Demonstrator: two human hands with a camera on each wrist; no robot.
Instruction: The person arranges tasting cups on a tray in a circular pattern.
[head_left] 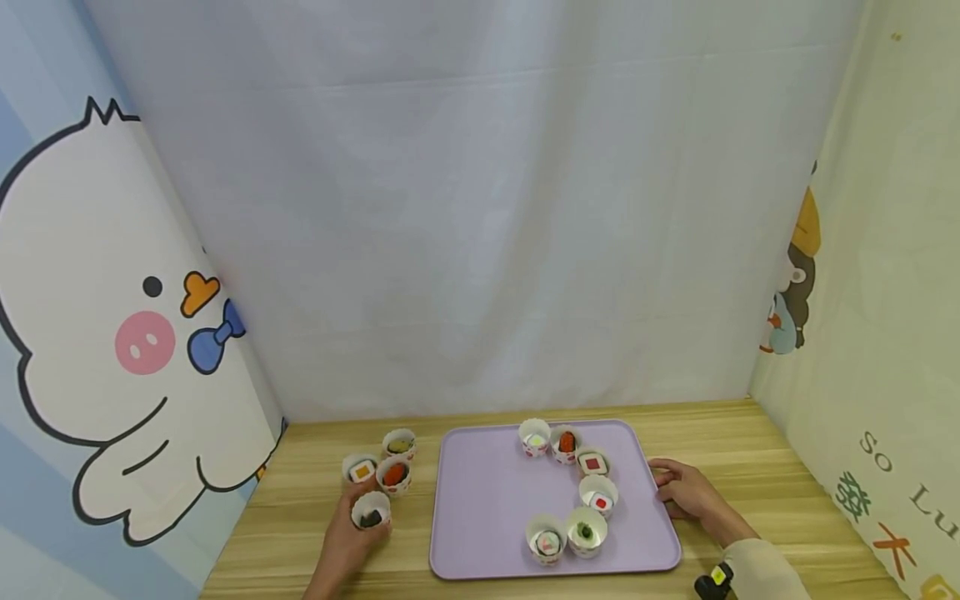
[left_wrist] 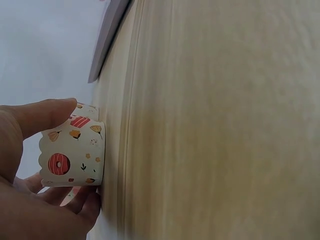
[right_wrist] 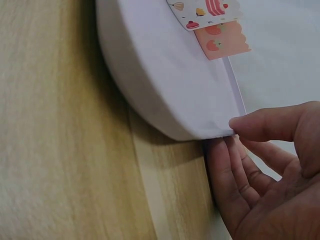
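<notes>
- Two hands are at work: the left hand (head_left: 347, 537) curls its thumb and fingers round a small paper cup (left_wrist: 76, 155) left of the lilac tray (head_left: 487, 508); whether its base sits fully on the wooden table (head_left: 408, 546) is hard to judge.
- That cup is printed with a ring doughnut, a cake slice and flowers, and a dark piece (head_left: 371, 518) lies inside.
- The right hand (head_left: 692, 493) pinches the tray's right rim, thumb above, fingers below.
- Three more cups (head_left: 398, 485), all filled, stand just beyond the left hand, in its way on the far side.
- Six filled cups (head_left: 587, 543) stand in a curve on the tray's right part.
- On the right wall cloth (head_left: 877, 333) I read "So", "Lu", cut off, and 發.
- A cartoon bird (head_left: 82, 333) covers the left wall.
</notes>
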